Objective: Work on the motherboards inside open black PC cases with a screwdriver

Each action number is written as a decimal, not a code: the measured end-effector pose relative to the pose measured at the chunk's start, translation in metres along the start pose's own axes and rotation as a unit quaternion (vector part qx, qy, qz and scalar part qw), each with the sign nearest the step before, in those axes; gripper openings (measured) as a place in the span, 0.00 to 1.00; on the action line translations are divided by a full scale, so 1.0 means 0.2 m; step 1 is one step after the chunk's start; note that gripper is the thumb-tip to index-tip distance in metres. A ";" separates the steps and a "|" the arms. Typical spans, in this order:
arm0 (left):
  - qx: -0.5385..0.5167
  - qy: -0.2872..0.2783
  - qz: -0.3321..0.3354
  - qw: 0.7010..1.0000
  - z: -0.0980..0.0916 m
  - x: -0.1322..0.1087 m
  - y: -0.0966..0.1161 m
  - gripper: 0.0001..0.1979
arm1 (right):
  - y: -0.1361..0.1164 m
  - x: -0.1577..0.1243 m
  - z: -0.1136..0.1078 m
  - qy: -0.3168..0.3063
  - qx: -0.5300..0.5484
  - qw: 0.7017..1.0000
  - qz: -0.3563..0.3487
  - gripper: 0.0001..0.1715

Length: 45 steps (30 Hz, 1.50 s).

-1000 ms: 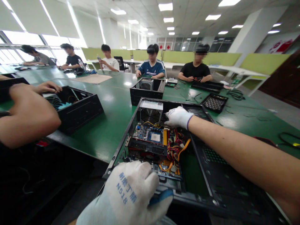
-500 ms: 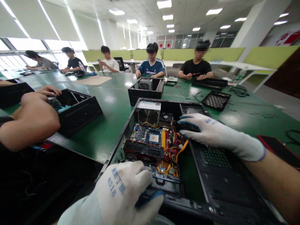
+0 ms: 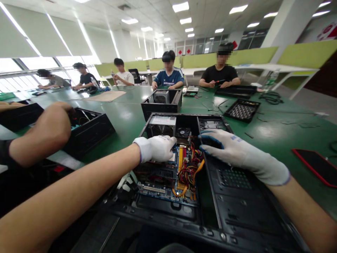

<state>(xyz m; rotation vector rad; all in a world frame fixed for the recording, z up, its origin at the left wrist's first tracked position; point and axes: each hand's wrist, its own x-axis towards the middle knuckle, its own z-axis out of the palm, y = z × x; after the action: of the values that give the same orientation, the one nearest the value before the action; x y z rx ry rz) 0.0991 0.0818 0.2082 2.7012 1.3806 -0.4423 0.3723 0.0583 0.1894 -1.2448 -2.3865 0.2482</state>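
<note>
Open black metal computer case point(image 3: 181, 222): it lies flat below our left hand point(image 3: 159, 147) and our right hand point(image 3: 231, 147); the left has come off its near rim, where we now see no hand of ours.
Flat blue circuit board point(image 3: 158, 196): it sits in the case, running from under the left hand back toward us.
Long black slotted card point(image 3: 165, 174): it lies across the board, just on our side of the left hand.
Tangled red, yellow and black wires point(image 3: 185, 174): they fill the near side of the space between our hands.
White-gloved left hand: it has reached in above the board, beside the pale square chip point(image 3: 173, 157); its fingers curl down, and we cannot tell whether they pinch anything.
White-gloved right hand: it stays over the near end of the black metal bay point(image 3: 210, 123), fingers and thumb parted; with both hands now inside the outline, we judge the close work falls to the left.
Small black square fan point(image 3: 183, 133): it is just beyond the left fingertips.
Silver metal power supply with round grille point(image 3: 162, 128): it stands directly beyond the left hand.
Second black metal case point(image 3: 159, 108): it stands farther out, beyond the power supply.
</note>
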 end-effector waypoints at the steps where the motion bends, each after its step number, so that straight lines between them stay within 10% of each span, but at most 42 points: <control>1: 0.006 -0.023 -0.001 1.000 0.02 0.07 -0.01 0.18 | 0.00 0.00 0.00 0.001 -0.002 1.000 -0.002 0.33; 12: -0.005 -0.084 0.023 0.996 0.30 0.37 -0.08 0.25 | 0.02 -0.04 0.02 0.001 -0.004 1.000 -0.009 0.36; 45: 0.021 -0.059 0.033 0.997 0.33 0.42 -0.10 0.23 | 0.04 -0.05 0.05 0.000 -0.045 0.997 -0.062 0.32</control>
<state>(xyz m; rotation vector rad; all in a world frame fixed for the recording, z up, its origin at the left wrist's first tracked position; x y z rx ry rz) 0.1149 0.1469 0.1226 2.6946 1.2604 -0.6211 0.3795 0.0549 0.1753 -1.1307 -2.4878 0.1039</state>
